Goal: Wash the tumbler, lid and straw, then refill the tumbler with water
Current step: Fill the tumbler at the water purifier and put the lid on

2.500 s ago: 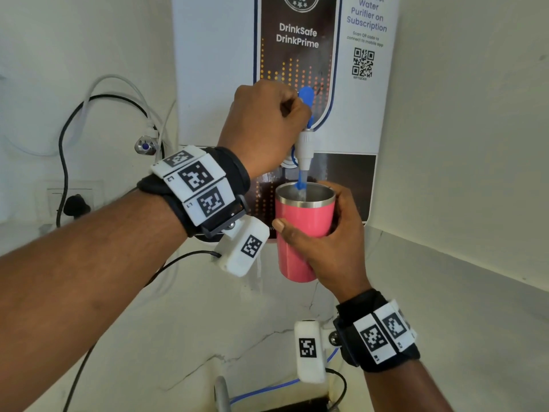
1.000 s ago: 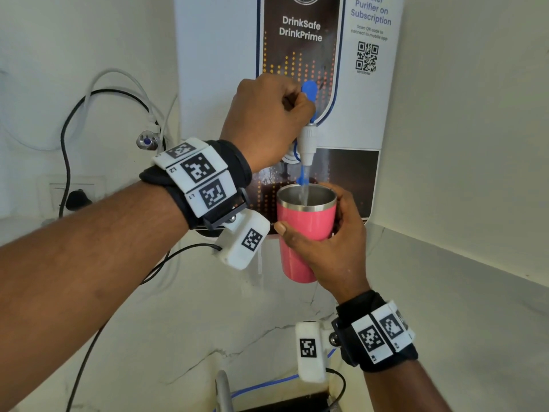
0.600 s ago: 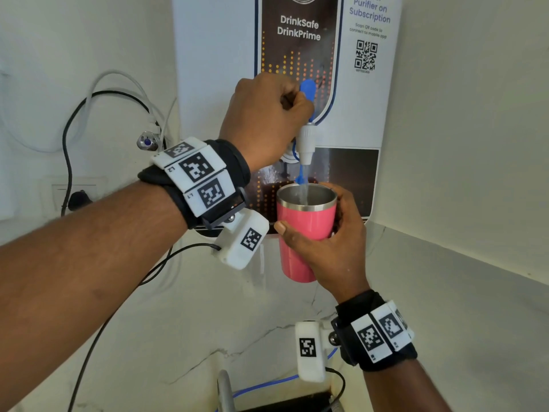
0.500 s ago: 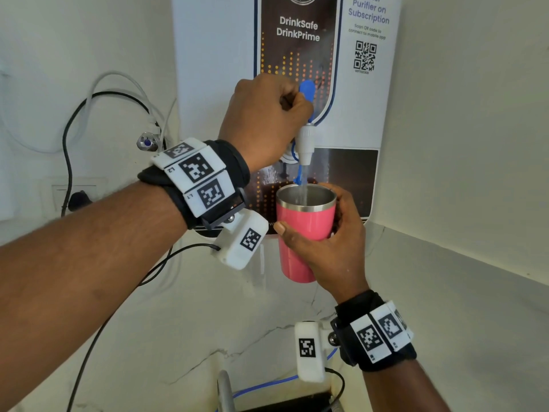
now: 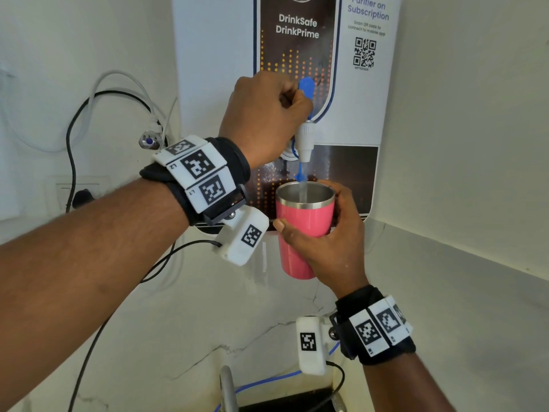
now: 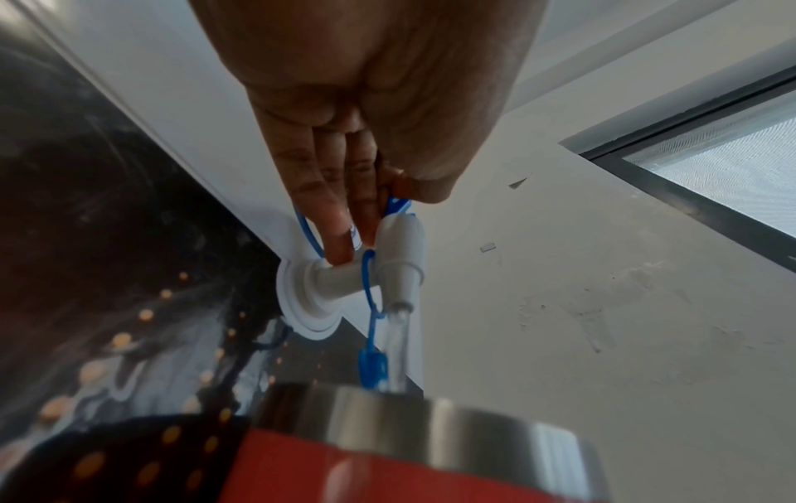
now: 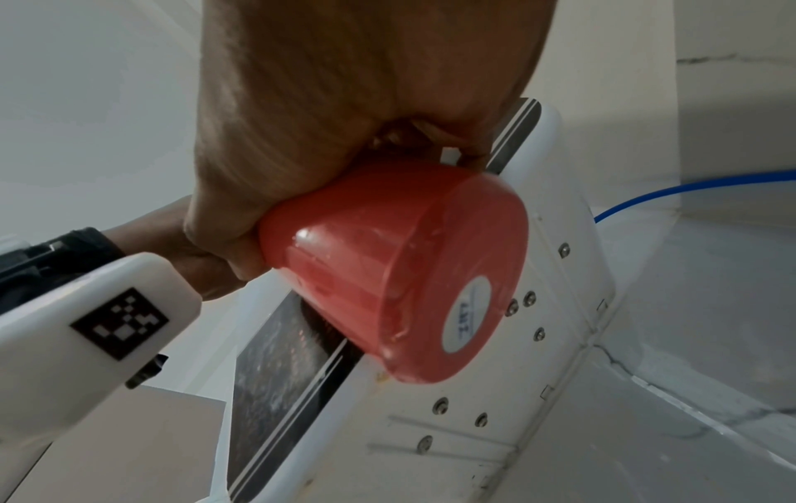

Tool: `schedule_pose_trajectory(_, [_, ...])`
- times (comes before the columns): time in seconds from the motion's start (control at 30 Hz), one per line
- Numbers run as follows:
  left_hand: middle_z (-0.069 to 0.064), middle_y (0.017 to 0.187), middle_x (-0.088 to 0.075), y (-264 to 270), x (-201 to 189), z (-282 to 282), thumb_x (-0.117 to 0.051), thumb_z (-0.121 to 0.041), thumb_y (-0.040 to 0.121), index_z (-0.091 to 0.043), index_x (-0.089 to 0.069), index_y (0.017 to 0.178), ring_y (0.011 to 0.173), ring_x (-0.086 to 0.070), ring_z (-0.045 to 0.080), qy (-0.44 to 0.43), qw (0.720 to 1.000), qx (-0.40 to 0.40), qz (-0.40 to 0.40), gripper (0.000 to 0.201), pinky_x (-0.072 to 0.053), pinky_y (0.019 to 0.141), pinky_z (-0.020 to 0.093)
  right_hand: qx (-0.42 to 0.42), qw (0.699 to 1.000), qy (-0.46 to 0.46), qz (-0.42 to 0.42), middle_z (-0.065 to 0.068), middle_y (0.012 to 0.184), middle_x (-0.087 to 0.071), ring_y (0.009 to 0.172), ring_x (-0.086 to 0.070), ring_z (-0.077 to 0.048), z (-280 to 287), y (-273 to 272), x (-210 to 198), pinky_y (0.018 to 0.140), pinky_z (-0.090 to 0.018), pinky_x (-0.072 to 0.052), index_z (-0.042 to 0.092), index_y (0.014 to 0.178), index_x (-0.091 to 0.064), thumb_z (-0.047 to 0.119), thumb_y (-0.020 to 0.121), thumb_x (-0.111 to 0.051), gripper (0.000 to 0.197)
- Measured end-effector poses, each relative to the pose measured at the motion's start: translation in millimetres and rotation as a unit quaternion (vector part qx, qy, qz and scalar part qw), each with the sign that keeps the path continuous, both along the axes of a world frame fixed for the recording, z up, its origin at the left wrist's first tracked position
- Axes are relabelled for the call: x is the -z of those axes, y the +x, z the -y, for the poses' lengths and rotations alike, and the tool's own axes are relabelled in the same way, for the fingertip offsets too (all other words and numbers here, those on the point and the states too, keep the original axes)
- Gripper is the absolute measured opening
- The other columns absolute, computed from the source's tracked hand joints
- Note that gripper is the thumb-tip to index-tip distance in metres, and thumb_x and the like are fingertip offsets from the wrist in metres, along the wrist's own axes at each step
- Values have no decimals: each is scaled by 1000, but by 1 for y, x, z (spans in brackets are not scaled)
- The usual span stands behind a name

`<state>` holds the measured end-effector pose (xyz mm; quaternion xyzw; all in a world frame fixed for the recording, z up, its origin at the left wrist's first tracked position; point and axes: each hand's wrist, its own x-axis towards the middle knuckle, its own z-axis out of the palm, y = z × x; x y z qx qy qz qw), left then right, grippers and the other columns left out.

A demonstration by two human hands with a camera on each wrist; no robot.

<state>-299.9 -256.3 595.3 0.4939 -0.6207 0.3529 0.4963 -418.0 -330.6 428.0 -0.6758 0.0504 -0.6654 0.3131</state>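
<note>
The refill, the last step of the task, is in hand. Starting at the left, the left hand (image 5: 264,114) is curled at the tap (image 5: 306,138) of the wall-mounted water purifier (image 5: 214,55), thumb and forefinger pinching its blue lever (image 5: 306,87) while the other fingers (image 6: 331,217) reach down to the tap's white stem. A thin stream of water (image 6: 397,343) falls from the spout, beside a dangling blue tag (image 6: 371,367). Directly under it, the right hand (image 5: 329,233) is wrapped around the tumbler (image 5: 303,221), holding it upright in the air above the counter (image 5: 445,307), the thumb across the front and the fingers at the rim on the far side. The tumbler is pink-red with a bare steel rim and steel interior; the right wrist view shows a round white sticker on its base. The water level inside cannot be seen. The next move likely calls for watching the level, releasing the lever before it overflows, and keeping the tumbler level while lowering it.
</note>
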Motion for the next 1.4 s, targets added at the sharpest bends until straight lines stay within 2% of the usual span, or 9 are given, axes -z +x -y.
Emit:
schedule_pose_trajectory(0.07, [-15, 52, -44, 0, 0, 0, -57, -22, 97, -29, -45, 57, 52, -51, -3, -2, 1000, -1, 0, 42, -32, 55, 5, 1, 1000, 0, 0, 13, 122, -67, 108, -70, -12, 1, 0, 0, 77, -29, -64, 25, 134, -56, 41, 64, -101, 85])
schedule_pose_trajectory(0.2, [-13, 53, -45, 0, 0, 1, -57, -23, 97, -29, -45, 57, 51, -49, -1, -5, 1000, -1, 2, 42, -33, 55, 6, -2, 1000, 1, -2, 14, 121, -67, 107, -71, -12, 1, 0, -1, 76, -28, -64, 27, 133, -55, 49, 63, -95, 83])
schedule_pose_trajectory(0.43, [-13, 54, -48, 1, 0, 1, -57, -24, 97, -26, -52, 61, 53, -51, -2, -3, 1000, -9, 0, 36, -33, 56, 5, 6, 1000, 3, -5, 13, 120, -68, 106, -71, -12, 1, 1, 0, 76, -29, -64, 26, 132, -56, 34, 65, -101, 81])
schedule_pose_trajectory(0.73, [-12, 53, -48, 1, 0, 0, -57, -24, 96, -28, -50, 60, 52, -50, 0, 2, 1000, -4, -1, 37, -32, 55, 6, 10, 1000, 4, -1, 8, 122, -68, 106, -70, -13, 2, 3, 0, 77, -27, -63, 23, 133, -56, 32, 65, -101, 82])
schedule_pose_trajectory(1.1, [-11, 54, -46, 1, 1, 0, -56, -25, 95, -26, -48, 60, 52, -49, 2, 5, 1000, -2, -5, 36, -32, 54, 7, 17, 1000, 6, -4, 12, 122, -67, 106, -69, -9, 0, 3, 0, 76, -25, -63, 25, 133, -56, 30, 64, -101, 82])
schedule_pose_trajectory(1.23, [-11, 54, -46, 0, 1, -1, -54, -26, 97, -28, -45, 59, 51, -48, 0, 16, 1000, -4, -8, 39, -31, 54, 7, 22, 1000, 8, -11, 12, 123, -67, 106, -70, -10, 0, 3, 1, 77, -28, -64, 25, 133, -56, 31, 64, -102, 83])
schedule_pose_trajectory(1.33, [-10, 55, -47, 0, 1, -4, -54, -25, 97, -23, -50, 62, 52, -47, 3, 18, 1000, 1, -4, 35, -32, 55, 10, 27, 1000, 3, -15, 12, 121, -68, 105, -71, -11, -1, 2, 0, 77, -29, -65, 25, 132, -57, 32, 63, -102, 83])
schedule_pose_trajectory(1.4, [-7, 58, -51, -2, 3, -6, -54, -26, 96, -18, -56, 67, 54, -47, 7, 12, 1000, -1, 11, 30, -35, 56, 15, 34, 999, 3, -16, 13, 119, -69, 103, -71, -9, -2, 1, -1, 76, -26, -64, 25, 131, -58, 33, 62, -102, 83])
